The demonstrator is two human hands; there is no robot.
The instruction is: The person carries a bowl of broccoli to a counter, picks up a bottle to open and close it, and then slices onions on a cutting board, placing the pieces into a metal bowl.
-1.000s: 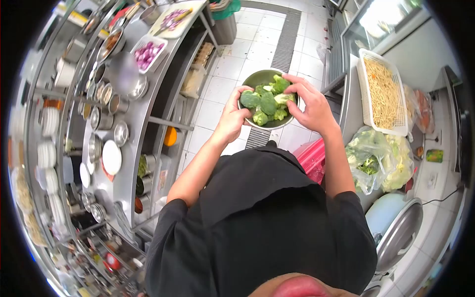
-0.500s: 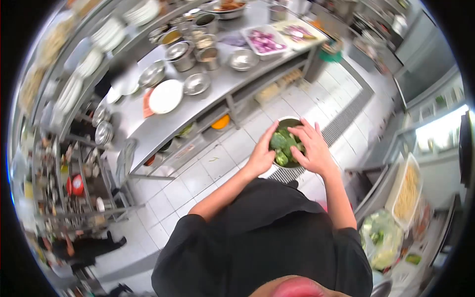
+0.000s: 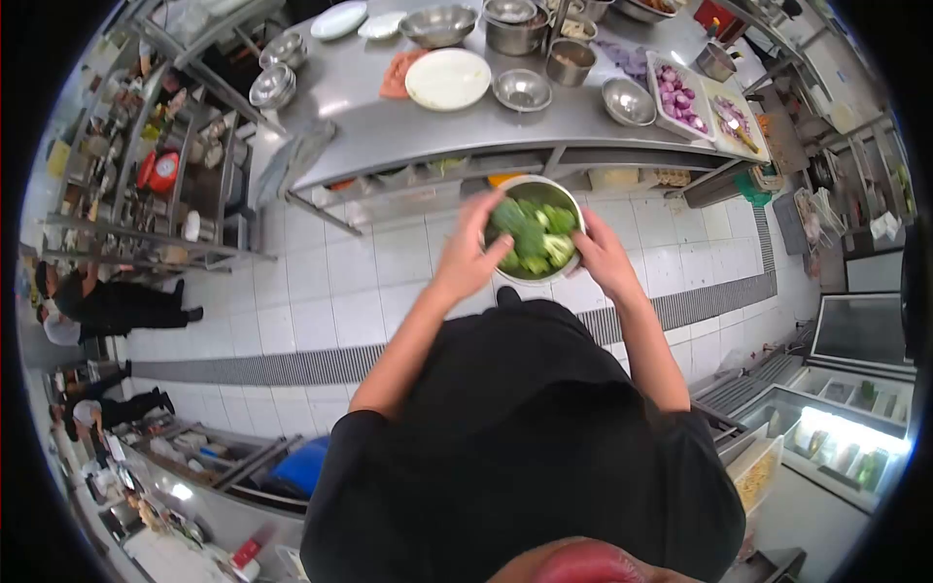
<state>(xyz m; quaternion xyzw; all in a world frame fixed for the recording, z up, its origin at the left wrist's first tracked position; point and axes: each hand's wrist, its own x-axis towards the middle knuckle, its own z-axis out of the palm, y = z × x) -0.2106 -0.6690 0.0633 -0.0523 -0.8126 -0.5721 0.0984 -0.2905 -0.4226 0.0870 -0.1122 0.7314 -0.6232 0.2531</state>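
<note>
In front of my body is a round container (image 3: 577,202) with a pale rim and greenish inside, filled with broccoli florets (image 3: 530,238). My left hand (image 3: 466,255) wraps its left side, thumb reaching over the edge toward the florets; its fingers are slightly blurred. On the opposite side, my right hand (image 3: 606,257) grips the rim, most of its fingers hidden behind the wall. The container hangs above the tiled floor, tipped so the broccoli faces me.
Ahead stands a steel table (image 3: 408,131) with a white plate (image 3: 447,80), metal bowls (image 3: 522,90), a tray of cut purple onions (image 3: 677,97) and a knife on a cutting board (image 3: 741,126). Co-workers (image 3: 117,299) stand at far left. A lit refrigerated cabinet (image 3: 846,442) is at right.
My view has turned toward the table, and the container now sits nearer to it. My right hand has moved from over the broccoli to the container's right rim.
</note>
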